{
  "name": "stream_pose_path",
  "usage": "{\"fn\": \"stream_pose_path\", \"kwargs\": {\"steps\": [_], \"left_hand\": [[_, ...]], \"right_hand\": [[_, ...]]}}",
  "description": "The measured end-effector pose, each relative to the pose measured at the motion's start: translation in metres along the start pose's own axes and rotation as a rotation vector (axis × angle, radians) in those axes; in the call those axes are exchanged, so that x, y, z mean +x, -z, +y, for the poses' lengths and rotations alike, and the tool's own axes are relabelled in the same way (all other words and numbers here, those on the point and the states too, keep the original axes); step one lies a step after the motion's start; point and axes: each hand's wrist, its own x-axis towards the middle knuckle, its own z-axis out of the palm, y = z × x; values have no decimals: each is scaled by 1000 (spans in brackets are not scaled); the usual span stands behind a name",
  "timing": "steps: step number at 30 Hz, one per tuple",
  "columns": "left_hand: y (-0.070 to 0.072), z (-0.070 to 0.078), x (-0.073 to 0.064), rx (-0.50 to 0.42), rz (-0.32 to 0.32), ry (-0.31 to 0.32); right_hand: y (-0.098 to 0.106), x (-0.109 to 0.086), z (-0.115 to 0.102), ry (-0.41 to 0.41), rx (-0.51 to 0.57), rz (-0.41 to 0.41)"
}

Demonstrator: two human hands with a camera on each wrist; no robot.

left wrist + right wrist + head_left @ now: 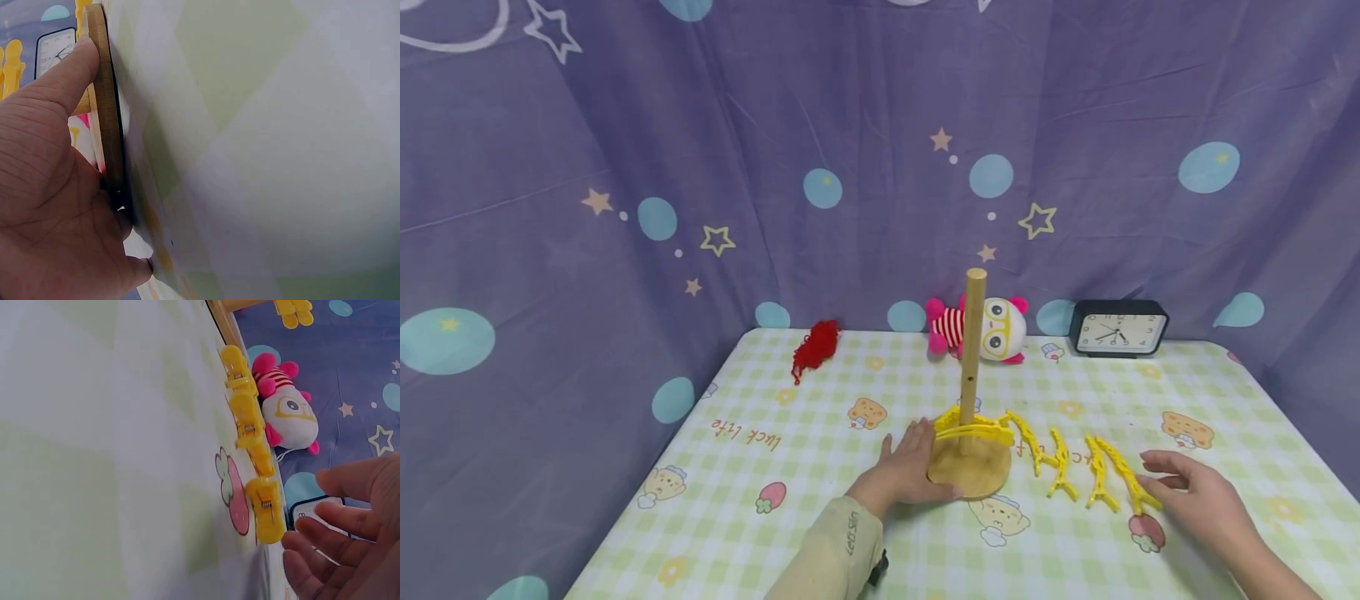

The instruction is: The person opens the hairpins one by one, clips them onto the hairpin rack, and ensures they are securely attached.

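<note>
A wooden stand with a round base [976, 477] and an upright post [973, 350] is on the table. My left hand [910, 468] grips the base's left side, with its thumb [78, 65] against the rim in the left wrist view. Curved yellow plastic pieces [973, 432] sit around the foot of the post. To the right, several yellow spring clips [1097, 475] lie in a row. My right hand [1198, 500] hovers beside the rightmost clip [267, 509], fingers loosely bent with nothing held; whether a fingertip touches it, I cannot tell.
Along the back are a tangle of red yarn [817, 346], a pink and white plush toy [1000, 329] behind the post and a black-framed clock [1120, 328]. A checked cloth [820, 467] covers the table. Behind it hangs a purple curtain [865, 100].
</note>
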Motion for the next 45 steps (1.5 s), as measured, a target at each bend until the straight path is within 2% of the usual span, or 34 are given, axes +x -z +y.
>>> {"fn": "stream_pose_path", "kwargs": {"steps": [7,20,26,40,45], "left_hand": [[0,-1,1,-9,-5,10],[-1,-3,3,-17,-2,7],[-1,-2,4,-13,4,9],[0,-1,2,-6,6,6],[0,0,2,-12,8,3]], "right_hand": [[-3,4,5,-8,-37,-101],[-8,11,10,-72,-78,-211],[-11,8,7,-62,-127,-176],[-10,1,17,-21,-68,-162],[-9,1,20,-4,-63,-118]]}}
